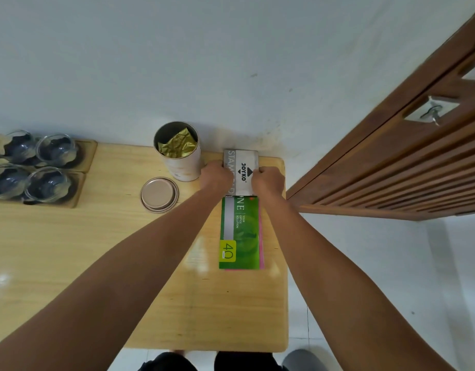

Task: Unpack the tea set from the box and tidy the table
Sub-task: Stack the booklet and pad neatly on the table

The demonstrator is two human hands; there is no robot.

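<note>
A small grey stamp pad box (pixel 242 170) lies at the far right of the wooden table (pixel 97 250), on the far end of a green book (pixel 240 234). My left hand (pixel 217 175) grips its left side and my right hand (pixel 268 180) grips its right side. Several glass cups (pixel 34 167) on wooden coasters stand at the far left. An open tea tin (pixel 178 151) with a gold foil bag inside stands just left of my left hand. Its round lid (pixel 159 194) lies flat in front of it.
The table's back edge meets a pale wall (pixel 177 62). A brown wooden door (pixel 407 162) with a metal latch stands open at the right, close to the table's corner. A pink sheet (pixel 262 236) shows under the green book. White floor tiles lie to the right.
</note>
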